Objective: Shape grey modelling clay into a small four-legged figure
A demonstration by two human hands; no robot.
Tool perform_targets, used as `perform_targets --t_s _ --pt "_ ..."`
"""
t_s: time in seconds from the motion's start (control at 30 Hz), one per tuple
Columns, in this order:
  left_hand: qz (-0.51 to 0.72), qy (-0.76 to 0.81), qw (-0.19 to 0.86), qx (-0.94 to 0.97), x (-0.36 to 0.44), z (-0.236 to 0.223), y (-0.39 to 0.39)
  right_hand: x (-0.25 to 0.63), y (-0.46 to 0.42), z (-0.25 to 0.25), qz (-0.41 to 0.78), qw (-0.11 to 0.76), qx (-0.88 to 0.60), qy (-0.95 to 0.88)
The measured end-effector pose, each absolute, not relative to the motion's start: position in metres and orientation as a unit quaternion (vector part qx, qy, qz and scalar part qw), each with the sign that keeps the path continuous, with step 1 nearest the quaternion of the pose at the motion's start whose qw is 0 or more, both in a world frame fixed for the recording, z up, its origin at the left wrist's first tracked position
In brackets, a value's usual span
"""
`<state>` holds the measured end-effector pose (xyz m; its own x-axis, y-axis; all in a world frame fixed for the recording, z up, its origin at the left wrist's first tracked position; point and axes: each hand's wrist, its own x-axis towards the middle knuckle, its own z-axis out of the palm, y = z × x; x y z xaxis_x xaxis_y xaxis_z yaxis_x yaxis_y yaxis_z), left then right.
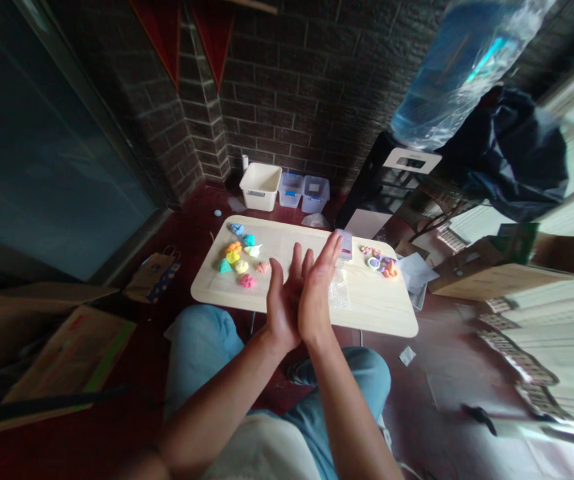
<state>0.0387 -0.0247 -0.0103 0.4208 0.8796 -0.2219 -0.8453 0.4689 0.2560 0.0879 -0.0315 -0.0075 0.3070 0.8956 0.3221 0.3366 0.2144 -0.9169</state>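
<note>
Above the front of a pale folding table (287,233), my left hand (283,303) and my right hand (318,293) meet palm to palm. The fingers of both are stretched out, pointing up and away from me. Whatever may lie between the palms is hidden. Left of my hands, soft lumps of modelling clay rest on the table: pink (247,281), orange (233,247), yellow, teal, white and blue (237,229). A pale pink lump (263,267) is closest to my left hand. On the right sit small shaped clay pieces in orange (390,269) and purple.
A flat clear-and-white box (345,245) lies behind my right hand. Beyond the table stand a white bin (261,187) and two clear tubs (315,193). A water dispenser (381,177) is at the back right. Cardboard boxes (507,267) flank both sides.
</note>
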Motion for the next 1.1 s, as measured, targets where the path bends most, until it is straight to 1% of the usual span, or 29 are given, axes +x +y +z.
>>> perform_targets --t_s 0.07,0.13,0.2,0.27,0.33,0.43,0.53,0.6,0.63,0.7,0.8,0.83,0.87,0.9,1.0,1.1 --pt "0.502 0.128 0.852 0.066 0.036 -0.014 -0.019 0.097 -0.025 -0.002 0.316 0.626 -0.565 -0.435" --pt "0.495 0.098 0.86 0.075 0.033 -0.018 -0.014 0.109 -0.021 0.002 0.38 0.665 -0.533 -0.359" --pt "0.49 0.083 0.864 0.078 0.028 -0.022 -0.01 0.121 -0.023 0.002 0.42 0.681 -0.503 -0.326" --pt "0.487 0.074 0.867 0.081 0.024 -0.025 -0.008 0.13 -0.032 -0.002 0.421 0.69 -0.487 -0.331" --pt "0.483 0.066 0.869 0.084 0.021 -0.026 -0.006 0.135 -0.043 -0.008 0.367 0.67 -0.507 -0.4" --pt "0.485 0.064 0.867 0.094 0.02 -0.027 -0.005 0.133 -0.061 -0.017 0.262 0.58 -0.554 -0.536" --pt "0.487 0.08 0.863 0.111 0.022 -0.026 -0.005 0.125 -0.069 -0.023 0.187 0.507 -0.578 -0.612" --pt "0.485 0.108 0.859 0.12 0.025 -0.025 -0.005 0.12 -0.068 -0.027 0.177 0.493 -0.585 -0.619" --pt "0.484 0.126 0.857 0.124 0.026 -0.026 -0.005 0.118 -0.066 -0.03 0.19 0.501 -0.587 -0.606" --pt "0.481 0.159 0.851 0.138 0.028 -0.033 -0.003 0.119 -0.061 -0.039 0.278 0.549 -0.583 -0.53" --pt "0.471 0.235 0.815 0.242 0.034 -0.059 0.009 0.13 -0.057 -0.058 0.432 0.611 -0.557 -0.36" --pt "0.46 0.294 0.777 0.314 0.037 -0.072 0.016 0.138 -0.057 -0.065 0.462 0.617 -0.553 -0.317" --pt "0.437 0.379 0.714 0.395 0.042 -0.087 0.024 0.146 -0.058 -0.071 0.478 0.62 -0.552 -0.288" --pt "0.421 0.416 0.689 0.418 0.047 -0.103 0.033 0.156 -0.059 -0.078 0.486 0.622 -0.552 -0.267" --pt "0.367 0.473 0.643 0.477 0.07 -0.148 0.06 0.185 -0.063 -0.094 0.509 0.632 -0.546 -0.209" --pt "0.288 0.506 0.603 0.546 0.096 -0.182 0.081 0.209 -0.066 -0.103 0.509 0.642 -0.548 -0.171"
